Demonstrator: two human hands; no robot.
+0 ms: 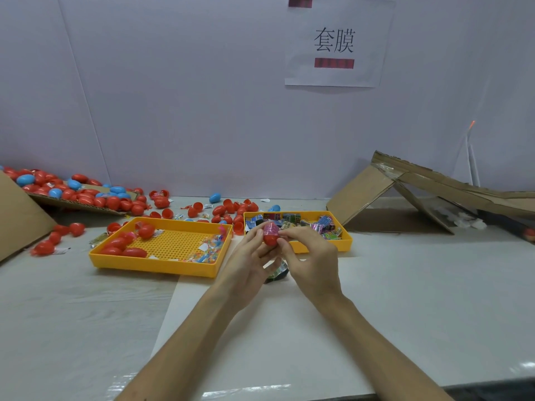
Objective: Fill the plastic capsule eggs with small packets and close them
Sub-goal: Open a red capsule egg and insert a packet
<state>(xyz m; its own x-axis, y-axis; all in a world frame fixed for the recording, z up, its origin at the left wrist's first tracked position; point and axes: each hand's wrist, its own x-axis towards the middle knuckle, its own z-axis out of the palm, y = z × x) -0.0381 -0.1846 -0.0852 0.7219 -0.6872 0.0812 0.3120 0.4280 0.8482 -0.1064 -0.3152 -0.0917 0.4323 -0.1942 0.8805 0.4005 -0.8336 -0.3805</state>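
Both hands are meeting over the middle of the table (72,314), and the red capsule egg (270,237) is being held between them, in front of the gap between the two trays. The left hand (246,261) is gripping it from the left with curled fingers, and the right hand (307,256) is pinching it from the right with thumb and fingertips. The upper part of the egg is looking pinkish and blurred, so I cannot tell if it is fully closed. Just under the hands, at six o'clock from the egg, a dark small packet (278,274) is lying on the white sheet (260,337). At nine o'clock the left yellow tray (156,267) is holding several red eggs and some colourful packets on its perforated floor. At one o'clock the right yellow tray (346,244) is holding a heap of printed packets (324,224), and the hands are partly hiding its near left corner. At ten o'clock loose red and blue eggs (86,195) are spreading from a cardboard flap toward the wall. At two o'clock a collapsed cardboard box (434,186) is leaning across the right side. From four to eight o'clock the near table is showing only the sheet and the two forearms. At twelve o'clock a paper sign (335,41) is hanging on the wall, reading "套膜"; the red bars on it are blurred.
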